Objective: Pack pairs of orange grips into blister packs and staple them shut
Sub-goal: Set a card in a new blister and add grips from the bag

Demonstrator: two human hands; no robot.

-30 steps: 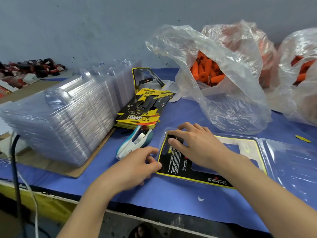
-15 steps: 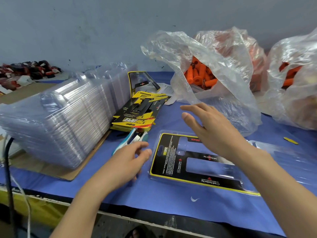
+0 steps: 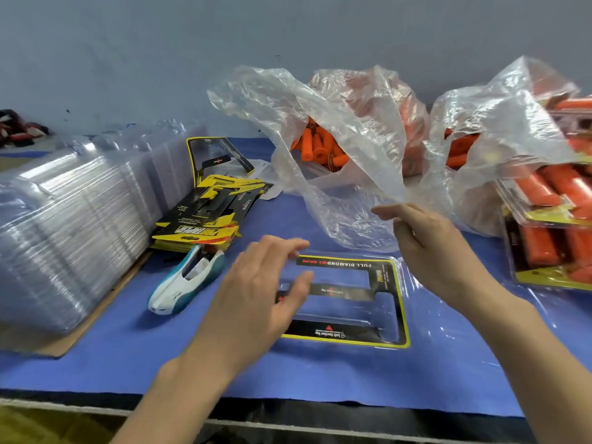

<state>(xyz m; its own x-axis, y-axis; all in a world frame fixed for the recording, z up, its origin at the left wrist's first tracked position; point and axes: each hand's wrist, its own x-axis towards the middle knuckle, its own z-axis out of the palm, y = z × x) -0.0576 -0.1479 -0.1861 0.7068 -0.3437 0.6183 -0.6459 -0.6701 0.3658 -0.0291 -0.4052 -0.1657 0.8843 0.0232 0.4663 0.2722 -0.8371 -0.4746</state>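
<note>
We saw a clear plastic blister pack (image 3: 333, 335) lying open and flat on the blue table, with a black-and-yellow card seated in its left half and the lid spread to the right. Behind it, orange cylindrical rubber grips (image 3: 315, 149) lay heaped in a crumpled clear bag. A white-and-teal stapler (image 3: 189, 280) lay just left of the pack.

Open blister pack (image 3: 426, 331): clear glossy plastic with glare. Card insert (image 3: 339, 334) in it: printed card, slight sheen. Stack of shells (image 3: 64, 235): same clear shiny plastic, on matt brown cardboard (image 3: 48, 346). Bags (image 3: 336, 123): thin crinkled see-through film. Orange grips (image 3: 315, 149): matt, probably rubber, hard to tell through the film. Stapler (image 3: 187, 283): smooth glossy plastic. Bench cover (image 3: 112, 363): blue, matt, smooth.
</note>
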